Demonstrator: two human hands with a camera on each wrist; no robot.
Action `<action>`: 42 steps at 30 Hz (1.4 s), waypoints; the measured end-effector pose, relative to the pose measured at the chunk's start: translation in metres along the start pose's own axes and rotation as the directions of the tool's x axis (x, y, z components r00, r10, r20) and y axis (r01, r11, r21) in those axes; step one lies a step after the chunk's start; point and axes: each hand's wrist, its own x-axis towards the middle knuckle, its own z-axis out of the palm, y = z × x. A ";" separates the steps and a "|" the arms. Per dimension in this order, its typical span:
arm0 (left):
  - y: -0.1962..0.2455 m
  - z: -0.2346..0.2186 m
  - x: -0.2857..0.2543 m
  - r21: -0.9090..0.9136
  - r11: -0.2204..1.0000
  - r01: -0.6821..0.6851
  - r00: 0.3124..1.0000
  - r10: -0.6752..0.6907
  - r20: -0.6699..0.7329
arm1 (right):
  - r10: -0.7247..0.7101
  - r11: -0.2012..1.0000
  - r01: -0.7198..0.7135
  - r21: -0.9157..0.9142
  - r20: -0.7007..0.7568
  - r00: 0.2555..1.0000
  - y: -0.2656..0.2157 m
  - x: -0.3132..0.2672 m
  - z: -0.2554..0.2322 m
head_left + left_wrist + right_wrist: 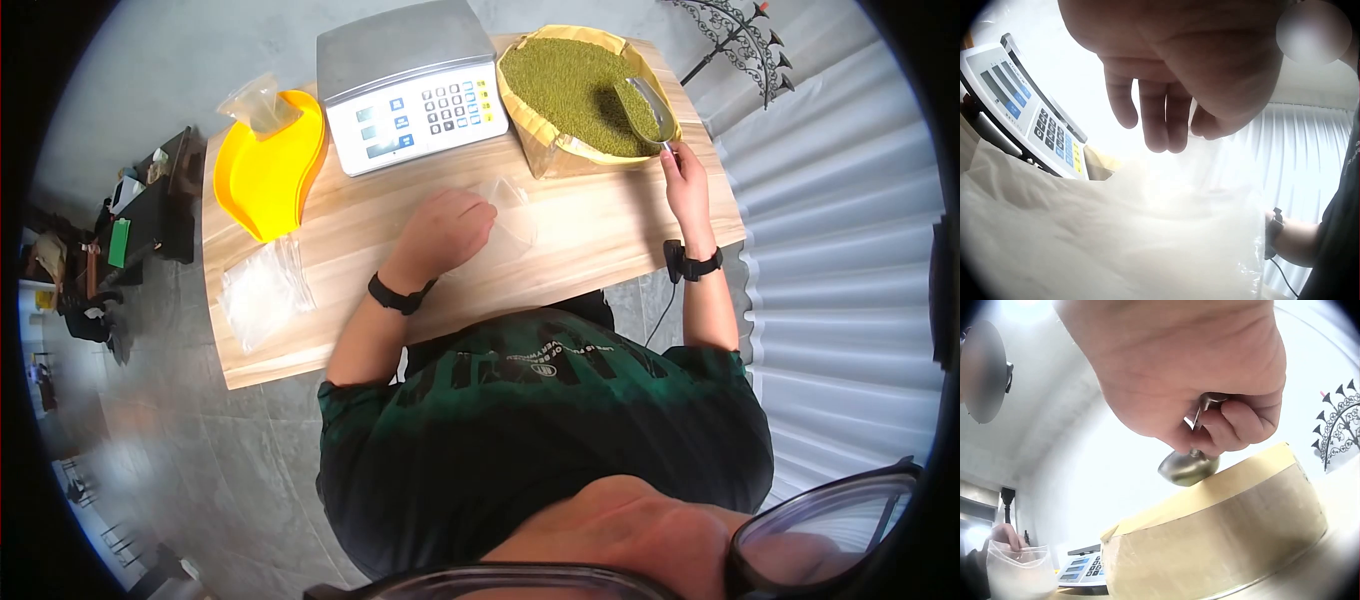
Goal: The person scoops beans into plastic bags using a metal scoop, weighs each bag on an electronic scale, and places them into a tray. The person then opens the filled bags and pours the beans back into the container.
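My right hand (686, 185) grips the handle of a metal scoop (1189, 467). The scoop's bowl, filled with small green beans, lies over the right side of an open paper sack (1222, 537) full of the same green beans (565, 90). Near the table's middle, my left hand (447, 232) pinches the edge of a clear plastic bag (1116, 225) between thumb and fingers. The bag hangs below the fingertips in the left wrist view, its mouth facing up.
A digital scale (410, 110) with a grey pan stands left of the sack. On the table's left are a yellow tray (255, 185) with a crumpled clear bag (252, 103) at its top, and a stack of flat plastic bags (265, 290). White curtains (830, 260) hang at the right.
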 end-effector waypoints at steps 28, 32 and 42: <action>-0.006 0.005 -0.007 0.121 0.988 -0.097 0.995 0.098 -0.002 | -0.405 0.714 0.698 -0.051 0.783 0.472 -0.157 -0.011 -0.002; -0.007 0.003 -0.008 0.086 0.993 -0.081 0.997 0.080 0.021 | -0.364 0.658 0.748 -0.084 0.835 0.413 -0.177 -0.006 -0.001; -0.011 0.005 -0.006 0.052 0.995 -0.083 0.997 0.083 0.005 | -0.373 0.814 0.581 -0.006 0.761 0.530 -0.133 -0.002 -0.034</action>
